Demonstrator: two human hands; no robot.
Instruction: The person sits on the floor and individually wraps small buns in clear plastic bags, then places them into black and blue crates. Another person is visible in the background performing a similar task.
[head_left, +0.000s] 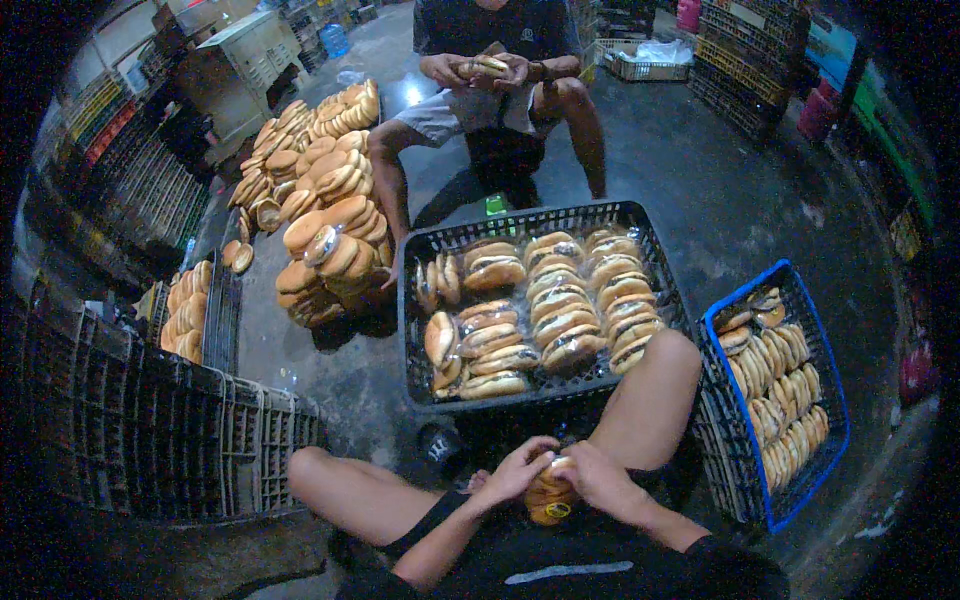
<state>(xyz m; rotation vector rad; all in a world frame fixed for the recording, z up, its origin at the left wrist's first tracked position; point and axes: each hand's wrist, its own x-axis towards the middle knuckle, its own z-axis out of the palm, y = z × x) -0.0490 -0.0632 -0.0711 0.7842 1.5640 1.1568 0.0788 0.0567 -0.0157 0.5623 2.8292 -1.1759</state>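
My left hand (523, 469) and my right hand (596, 480) close from both sides around a round bread bun (551, 499) in a clear wrapper with a yellow printed mark, low between my knees. Fingers cover its upper end. Just beyond my hands a black plastic crate (480, 407) holds rows of filled, wrapped buns (564, 319). Across the crate a seated person (491, 75) holds a bun in both hands. One of that person's hands or feet shows beside the crate's left side; which, I cannot tell.
Left of the crate, a large heap of bare buns (330, 172) covers part of the floor. A blue-rimmed crate (846, 420) of filled buns stands at right. Stacked black crates (187, 427) rise at left, beside a tray of buns (187, 315). More crates line the walls.
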